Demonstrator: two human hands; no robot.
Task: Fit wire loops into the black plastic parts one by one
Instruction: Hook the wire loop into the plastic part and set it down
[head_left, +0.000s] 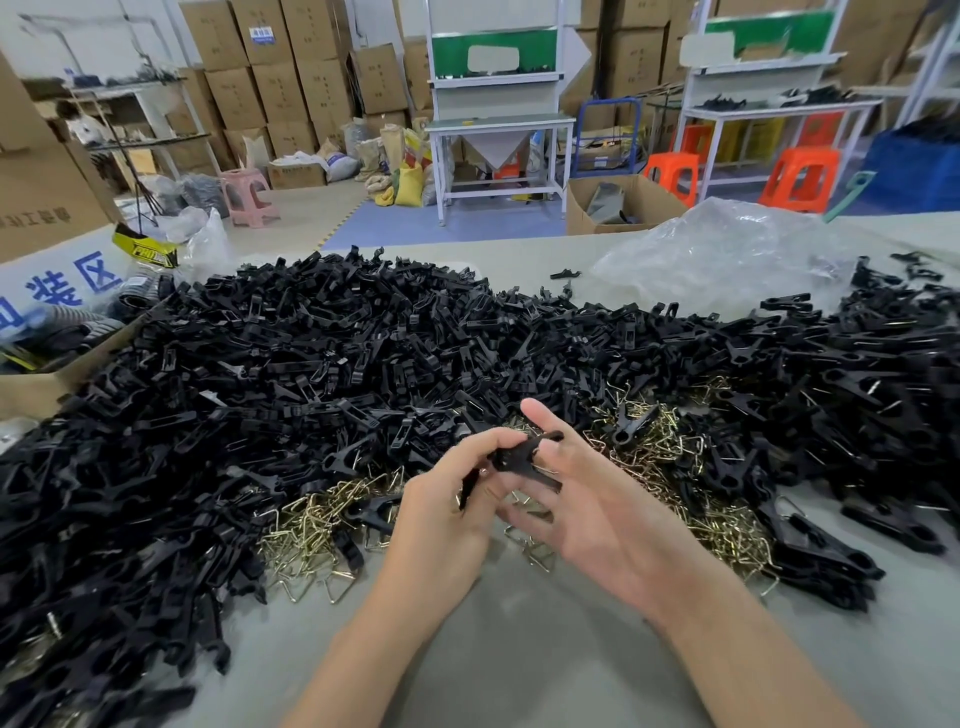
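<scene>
The black plastic part (524, 457), a forked clip half, is held up over the near middle of the table (519, 649), between both hands. The left hand (447, 499) pinches its near end with curled fingertips and also seems to keep a second dark piece tucked under its fingers. The right hand (587, 499) cradles the forked end across bent fingers, thumb raised behind it. Whether a wire loop is already seated in it cannot be told. To do this fitting well, the left hand should probably hold the part steady while the right brings one loop in squarely, so that both wire ends catch together rather than one springing out. The brass-coloured wire loops (311, 525) lie in a tangle just beyond the hands, so lifting a single one cleanly will take care. Around them the heap of black parts (311, 353) spreads from the left edge to the right edge. A crumpled clear plastic bag (727, 254) sits toward the far right corner, and an open cardboard box (52, 374) stands at the left edge. Beyond the table are stacked cartons (291, 78), white workbenches (498, 124), orange stools (800, 176) and a pink stool (247, 195).
</scene>
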